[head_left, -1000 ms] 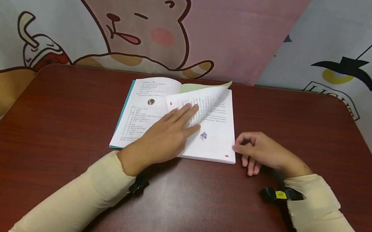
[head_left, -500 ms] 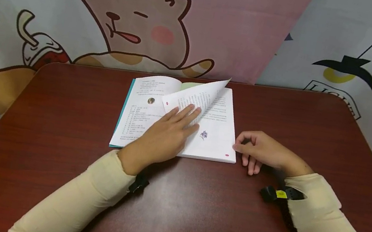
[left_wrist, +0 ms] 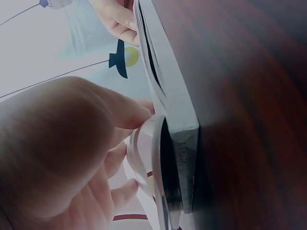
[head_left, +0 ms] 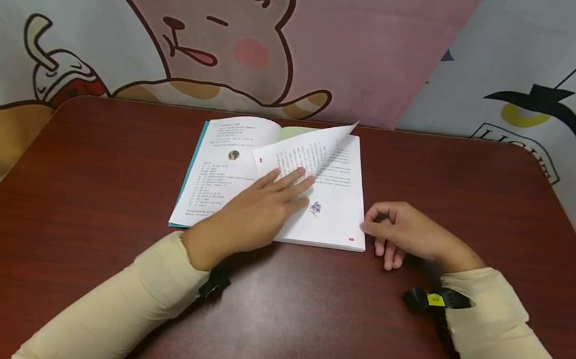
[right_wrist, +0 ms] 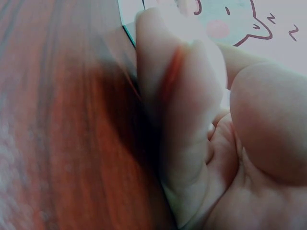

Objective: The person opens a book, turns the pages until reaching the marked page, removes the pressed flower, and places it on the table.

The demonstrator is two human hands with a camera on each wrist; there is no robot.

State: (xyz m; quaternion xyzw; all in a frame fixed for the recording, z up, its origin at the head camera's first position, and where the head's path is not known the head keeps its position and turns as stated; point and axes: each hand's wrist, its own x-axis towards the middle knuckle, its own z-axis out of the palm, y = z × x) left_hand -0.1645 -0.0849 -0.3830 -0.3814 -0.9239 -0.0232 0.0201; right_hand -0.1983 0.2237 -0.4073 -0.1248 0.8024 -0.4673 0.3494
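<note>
An open book (head_left: 206,191) with a teal cover edge lies on the table. One page (head_left: 301,147) is folded over toward the left, its upper tip standing up near the book's far edge. My left hand (head_left: 251,208) rests across the lower middle of the book, fairly straight fingers spread over the lower part of that page. At the right edge, near the lower corner, my right hand (head_left: 407,231) pinches the paper between thumb and index finger, the other fingers hanging below. From the left wrist, the book's near edge (left_wrist: 180,120) shows side-on beside the left hand (left_wrist: 72,153).
The dark red-brown wooden table (head_left: 274,330) reaches around the book on all sides. Behind it stands a cartoon-printed backdrop (head_left: 374,41) meeting the table's far edge. A dark strap with a yellow label (head_left: 435,301) sits at the right wrist.
The turned page has swung slightly left, and its green strip shows less. My left fingers have slid a little down the page. My right hand stays in place at the edge.
</note>
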